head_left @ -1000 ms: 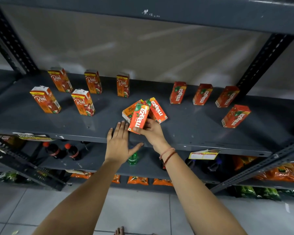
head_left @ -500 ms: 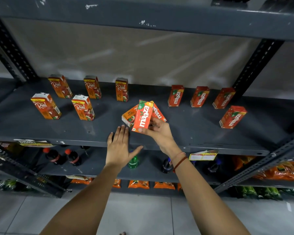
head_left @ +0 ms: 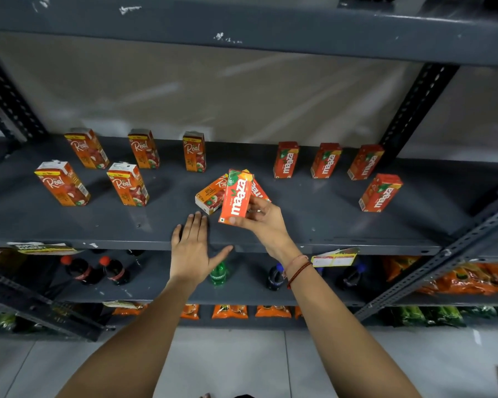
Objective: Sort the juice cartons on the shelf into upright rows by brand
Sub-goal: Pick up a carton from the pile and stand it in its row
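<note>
My right hand (head_left: 263, 219) holds an orange Maaza carton (head_left: 236, 196) almost upright, lifted just above the grey shelf (head_left: 314, 216). Behind it a Real carton (head_left: 212, 193) lies on its side, and another Maaza carton (head_left: 260, 191) lies partly hidden by the held one. My left hand (head_left: 191, 248) rests flat on the shelf's front edge, fingers apart, holding nothing. Several Real cartons (head_left: 127, 183) stand upright on the left in two rows. Several Maaza cartons (head_left: 286, 160) stand upright on the right, one of them (head_left: 380, 192) nearer the front.
A slanted metal upright (head_left: 414, 101) rises at the back right and another (head_left: 9, 93) at the back left. The shelf above (head_left: 242, 27) overhangs. Below are soda bottles (head_left: 82, 270), a green bottle (head_left: 218, 272) and orange snack packets (head_left: 472, 278).
My right hand has lifted the Maaza carton off the lying pile and turned it from tilted to nearly upright. My left hand has stayed on the shelf edge.
</note>
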{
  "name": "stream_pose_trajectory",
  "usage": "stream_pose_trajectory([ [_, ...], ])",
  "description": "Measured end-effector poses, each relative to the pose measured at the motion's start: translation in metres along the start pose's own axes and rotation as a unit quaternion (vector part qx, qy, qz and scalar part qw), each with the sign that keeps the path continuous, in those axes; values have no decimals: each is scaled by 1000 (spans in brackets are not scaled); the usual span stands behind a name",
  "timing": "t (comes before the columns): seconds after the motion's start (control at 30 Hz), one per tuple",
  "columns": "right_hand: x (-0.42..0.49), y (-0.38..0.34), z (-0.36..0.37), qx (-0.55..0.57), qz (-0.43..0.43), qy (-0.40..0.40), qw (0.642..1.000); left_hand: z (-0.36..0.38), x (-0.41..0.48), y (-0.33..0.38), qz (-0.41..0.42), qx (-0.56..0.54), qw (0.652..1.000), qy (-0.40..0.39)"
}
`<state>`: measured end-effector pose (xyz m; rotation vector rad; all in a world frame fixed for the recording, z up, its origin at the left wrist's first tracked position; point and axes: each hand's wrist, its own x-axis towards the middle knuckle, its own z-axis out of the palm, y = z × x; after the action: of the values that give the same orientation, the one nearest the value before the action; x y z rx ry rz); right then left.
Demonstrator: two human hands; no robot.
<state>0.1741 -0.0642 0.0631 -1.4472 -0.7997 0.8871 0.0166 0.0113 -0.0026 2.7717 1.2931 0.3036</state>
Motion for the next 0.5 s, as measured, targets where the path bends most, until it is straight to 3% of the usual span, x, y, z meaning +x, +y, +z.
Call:
stream_pose_trajectory([
  [0.1, 2, 1, -20, -11, -8, 28, 1000, 0, 0, 2, 12, 3, 1000, 0],
  [0.3, 13, -1, -85, -81, -16, 115, 990, 0, 5, 38, 114, -12, 993, 12],
  [0.5, 29, 4, -154, -175, -7, 174, 969, 1, 22, 53, 135, 7, 991, -17],
])
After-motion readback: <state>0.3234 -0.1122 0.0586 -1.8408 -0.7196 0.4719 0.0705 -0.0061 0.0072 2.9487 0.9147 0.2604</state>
